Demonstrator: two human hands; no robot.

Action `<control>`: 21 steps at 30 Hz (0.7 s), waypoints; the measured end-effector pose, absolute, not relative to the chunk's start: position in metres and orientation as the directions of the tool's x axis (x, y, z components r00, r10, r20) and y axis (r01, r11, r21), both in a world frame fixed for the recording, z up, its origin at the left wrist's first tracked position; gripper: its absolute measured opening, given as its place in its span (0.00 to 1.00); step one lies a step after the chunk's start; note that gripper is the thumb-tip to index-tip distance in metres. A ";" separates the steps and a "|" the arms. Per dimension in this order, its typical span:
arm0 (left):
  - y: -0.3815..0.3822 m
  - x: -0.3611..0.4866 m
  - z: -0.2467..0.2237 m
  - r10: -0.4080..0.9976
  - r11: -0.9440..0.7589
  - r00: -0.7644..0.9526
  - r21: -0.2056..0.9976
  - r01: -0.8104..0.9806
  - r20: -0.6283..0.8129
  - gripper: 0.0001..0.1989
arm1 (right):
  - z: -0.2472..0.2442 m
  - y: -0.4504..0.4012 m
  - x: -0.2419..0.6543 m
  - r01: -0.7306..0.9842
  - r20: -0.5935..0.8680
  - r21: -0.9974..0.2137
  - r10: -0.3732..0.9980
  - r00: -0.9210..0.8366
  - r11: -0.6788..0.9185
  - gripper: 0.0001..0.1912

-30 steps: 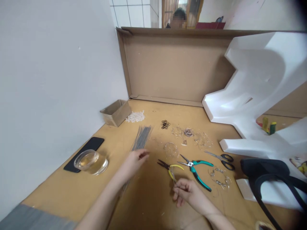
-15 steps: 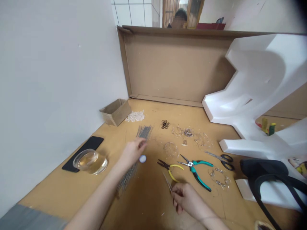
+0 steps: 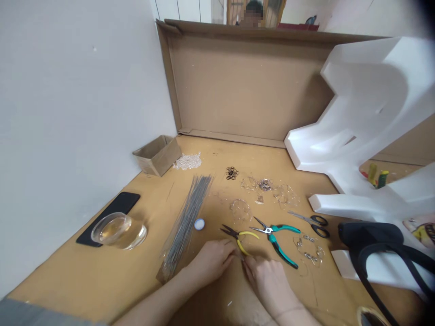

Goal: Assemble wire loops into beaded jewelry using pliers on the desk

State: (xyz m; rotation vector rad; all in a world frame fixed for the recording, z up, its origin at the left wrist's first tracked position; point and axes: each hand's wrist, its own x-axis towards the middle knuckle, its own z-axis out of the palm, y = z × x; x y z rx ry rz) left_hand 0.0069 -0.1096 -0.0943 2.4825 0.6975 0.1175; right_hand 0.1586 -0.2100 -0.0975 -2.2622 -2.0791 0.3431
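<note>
My left hand [image 3: 215, 260] and my right hand [image 3: 267, 276] meet at the lower middle of the view, fingertips almost touching. Both hands have their fingers closed, and whatever lies between the fingertips is too small and blurred to name. Just beyond them are yellow-handled pliers [image 3: 239, 234] and teal-handled pliers [image 3: 272, 232] with jaws apart. A long bundle of thin grey wires [image 3: 188, 217] lies to the left of the hands, beside a small round white-and-blue disc [image 3: 199, 224].
Behind are clear beads [image 3: 188, 161], an open cardboard box [image 3: 158, 156], black rings [image 3: 231, 173] and wire loops [image 3: 265, 184]. Scissors [image 3: 314, 220] and white foam [image 3: 356, 104] stand right. A glass of liquid [image 3: 131, 233] overlaps a black phone-like slab [image 3: 117, 206] at left.
My left hand has moved from over the wire bundle, right and nearer, to meet my right hand. The thin strip seen in my right hand before is now mostly hidden. The view has shifted slightly.
</note>
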 end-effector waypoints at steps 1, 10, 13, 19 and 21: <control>-0.110 0.008 -0.096 0.494 -0.736 0.868 0.505 0.451 -0.055 0.09 | -0.097 -0.211 0.159 0.982 -0.121 -0.172 0.991 0.060 -0.080 0.13; -0.119 0.011 -0.091 0.429 -0.830 0.890 0.457 0.321 0.154 0.08 | -0.099 -0.215 0.161 0.986 0.231 -0.113 0.968 -0.095 0.123 0.11; -0.122 0.012 -0.090 0.416 -0.834 0.874 0.487 0.258 0.249 0.11 | -0.102 -0.215 0.163 0.970 0.361 -0.153 0.924 -0.123 0.189 0.14; -0.123 0.013 -0.091 0.411 -0.822 0.875 0.520 0.233 0.257 0.09 | -0.095 -0.213 0.169 0.953 0.356 -0.219 0.927 -0.122 0.209 0.11; -0.123 0.012 -0.092 0.411 -0.841 0.869 0.481 0.246 0.274 0.08 | -0.090 -0.212 0.172 0.947 0.316 -0.230 0.937 -0.147 0.225 0.11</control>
